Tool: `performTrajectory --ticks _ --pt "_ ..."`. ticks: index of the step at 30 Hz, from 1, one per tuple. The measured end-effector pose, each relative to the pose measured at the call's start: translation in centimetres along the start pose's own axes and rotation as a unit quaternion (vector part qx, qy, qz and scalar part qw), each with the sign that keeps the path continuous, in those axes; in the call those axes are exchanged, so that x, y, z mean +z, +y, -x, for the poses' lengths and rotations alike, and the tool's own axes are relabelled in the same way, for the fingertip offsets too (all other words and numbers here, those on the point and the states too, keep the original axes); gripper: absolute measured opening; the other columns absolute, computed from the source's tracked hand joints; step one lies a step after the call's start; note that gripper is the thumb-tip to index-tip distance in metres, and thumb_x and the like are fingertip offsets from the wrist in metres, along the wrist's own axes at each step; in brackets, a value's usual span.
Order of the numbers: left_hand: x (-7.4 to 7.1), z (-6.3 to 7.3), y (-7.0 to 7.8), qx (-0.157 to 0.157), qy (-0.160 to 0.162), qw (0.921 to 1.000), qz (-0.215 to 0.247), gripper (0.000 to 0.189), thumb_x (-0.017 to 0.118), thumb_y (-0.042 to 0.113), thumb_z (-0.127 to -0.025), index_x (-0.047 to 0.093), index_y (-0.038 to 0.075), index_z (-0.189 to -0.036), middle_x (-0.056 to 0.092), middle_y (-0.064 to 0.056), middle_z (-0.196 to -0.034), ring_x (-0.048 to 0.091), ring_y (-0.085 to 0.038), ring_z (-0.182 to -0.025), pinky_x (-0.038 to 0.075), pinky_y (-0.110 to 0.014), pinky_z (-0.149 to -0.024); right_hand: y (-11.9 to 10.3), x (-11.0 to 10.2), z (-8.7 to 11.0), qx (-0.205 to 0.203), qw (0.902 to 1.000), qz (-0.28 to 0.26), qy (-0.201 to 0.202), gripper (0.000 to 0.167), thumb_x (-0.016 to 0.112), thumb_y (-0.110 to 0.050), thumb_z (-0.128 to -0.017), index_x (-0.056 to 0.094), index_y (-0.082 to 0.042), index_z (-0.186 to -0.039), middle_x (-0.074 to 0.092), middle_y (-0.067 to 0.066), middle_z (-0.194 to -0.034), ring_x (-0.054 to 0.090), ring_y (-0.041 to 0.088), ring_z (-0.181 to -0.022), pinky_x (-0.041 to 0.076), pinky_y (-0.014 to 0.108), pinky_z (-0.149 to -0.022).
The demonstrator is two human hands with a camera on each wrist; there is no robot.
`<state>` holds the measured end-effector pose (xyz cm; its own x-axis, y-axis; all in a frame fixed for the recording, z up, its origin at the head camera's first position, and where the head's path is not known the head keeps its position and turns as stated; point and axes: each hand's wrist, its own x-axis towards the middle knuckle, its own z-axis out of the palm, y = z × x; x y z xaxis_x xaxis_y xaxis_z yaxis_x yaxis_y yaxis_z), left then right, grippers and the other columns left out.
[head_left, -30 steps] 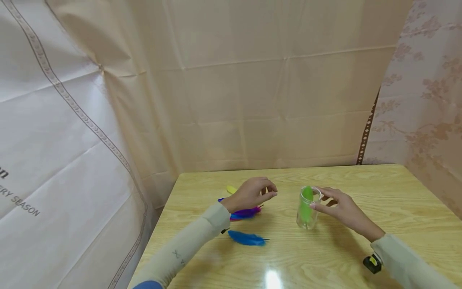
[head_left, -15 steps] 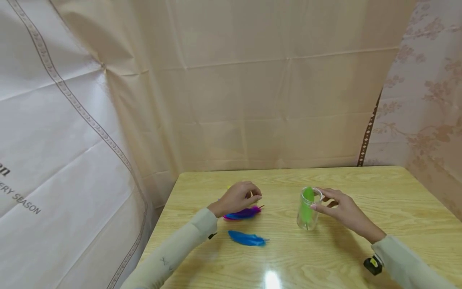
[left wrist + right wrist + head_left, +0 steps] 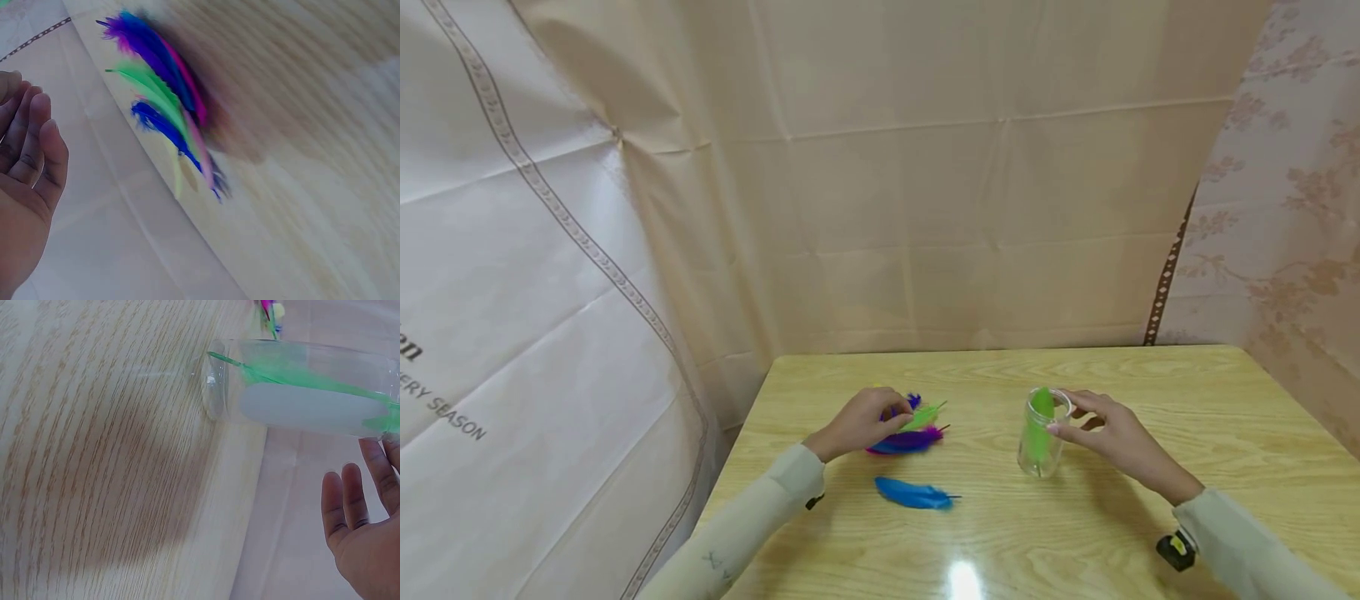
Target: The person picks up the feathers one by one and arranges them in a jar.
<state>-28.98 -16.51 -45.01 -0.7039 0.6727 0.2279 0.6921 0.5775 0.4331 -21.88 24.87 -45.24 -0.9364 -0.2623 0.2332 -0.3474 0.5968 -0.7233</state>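
Note:
My right hand (image 3: 1108, 433) pinches the rim of a clear jar (image 3: 1028, 454) between thumb and fingers. The jar stands upright on the table with one green feather (image 3: 1040, 429) inside, its quill end down. In the right wrist view, the feather (image 3: 294, 378) shows through the jar wall. My left hand (image 3: 863, 421) hovers at a group of coloured feathers, fingers loosely bent and holding nothing. In the left wrist view, that group has a light green feather (image 3: 150, 87), a dark blue feather (image 3: 164, 125) and a purple feather (image 3: 150, 53), and the hand (image 3: 28, 162) appears apart from them.
A single blue feather (image 3: 913, 493) lies nearer the front of the wood-grain table (image 3: 1037, 550). Behind the table's back edge hangs a beige cloth (image 3: 925, 208), with a white printed cloth (image 3: 535, 333) at the left and a floral one (image 3: 1300, 208) at the right.
My left hand has moved left and slightly down, back over the feather group, uncovering the light green and dark blue feathers. The right hand and the jar have stayed in place.

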Motion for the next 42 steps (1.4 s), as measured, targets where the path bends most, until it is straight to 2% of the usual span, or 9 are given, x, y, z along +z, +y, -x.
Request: performTrajectory --ticks 8,14,22,31,36,42 --pt "0.1 1.8 -1.2 -0.014 -0.026 0.9995 0.007 0.016 0.066 0.026 -0.103 0.077 0.015 -0.106 0.070 0.012 -0.094 0.061 -0.003 -0.078 0.052 -0.021 -0.069 0.0 -0.1 0.1 0.005 1.0000 -0.002 -0.001 0.062 0.071 -0.035 -0.099 0.050 -0.009 -0.152 0.060 0.010 -0.135 0.052 0.025 -0.110 0.052 0.029 -0.084" --pt "0.4 2.8 -1.5 -0.037 -0.043 0.9982 0.020 0.013 0.068 0.030 -0.102 0.076 0.020 -0.101 0.067 0.016 -0.088 0.060 -0.003 -0.074 0.051 -0.021 -0.065 0.1 -0.2 0.0 0.002 1.0000 -0.009 -0.001 0.062 0.071 -0.033 -0.099 0.050 -0.009 -0.153 0.057 0.012 -0.140 0.051 0.020 -0.110 0.051 0.028 -0.084" --pt "1.1 3.7 -2.0 -0.048 -0.080 0.9954 0.023 0.008 0.071 0.029 -0.099 0.076 0.023 -0.098 0.066 0.018 -0.085 0.058 -0.002 -0.074 0.051 -0.022 -0.068 0.1 -0.3 -0.1 -0.009 0.9999 -0.006 0.000 0.062 0.071 -0.032 -0.099 0.050 -0.008 -0.152 0.059 0.010 -0.138 0.050 0.016 -0.109 0.051 0.029 -0.085" --pt "2.0 4.9 -2.5 -0.083 -0.105 0.9900 0.046 0.010 0.075 0.034 -0.096 0.075 0.025 -0.097 0.066 0.019 -0.086 0.062 -0.001 -0.078 0.053 -0.021 -0.073 0.1 -0.1 -0.1 0.004 1.0000 -0.006 0.002 0.061 0.072 -0.034 -0.099 0.052 -0.009 -0.151 0.060 0.010 -0.134 0.051 0.017 -0.109 0.051 0.028 -0.084" --pt "2.4 5.4 -2.8 -0.077 -0.105 0.9903 0.047 0.019 0.079 0.040 -0.091 0.074 0.023 -0.097 0.067 0.019 -0.087 0.063 0.000 -0.078 0.054 -0.021 -0.073 0.1 -0.1 -0.1 0.006 1.0000 -0.005 0.001 0.062 0.072 -0.035 -0.098 0.052 -0.009 -0.151 0.060 0.010 -0.134 0.052 0.020 -0.109 0.052 0.028 -0.084" --pt "2.9 5.9 -3.0 -0.064 -0.108 0.9917 0.027 0.028 0.083 0.042 -0.087 0.074 0.020 -0.101 0.066 0.016 -0.090 0.061 0.001 -0.081 0.053 -0.020 -0.075 0.2 0.0 -0.1 0.004 1.0000 -0.006 0.004 0.061 0.073 -0.034 -0.098 0.053 -0.007 -0.149 0.061 0.010 -0.133 0.053 0.024 -0.109 0.052 0.027 -0.083"
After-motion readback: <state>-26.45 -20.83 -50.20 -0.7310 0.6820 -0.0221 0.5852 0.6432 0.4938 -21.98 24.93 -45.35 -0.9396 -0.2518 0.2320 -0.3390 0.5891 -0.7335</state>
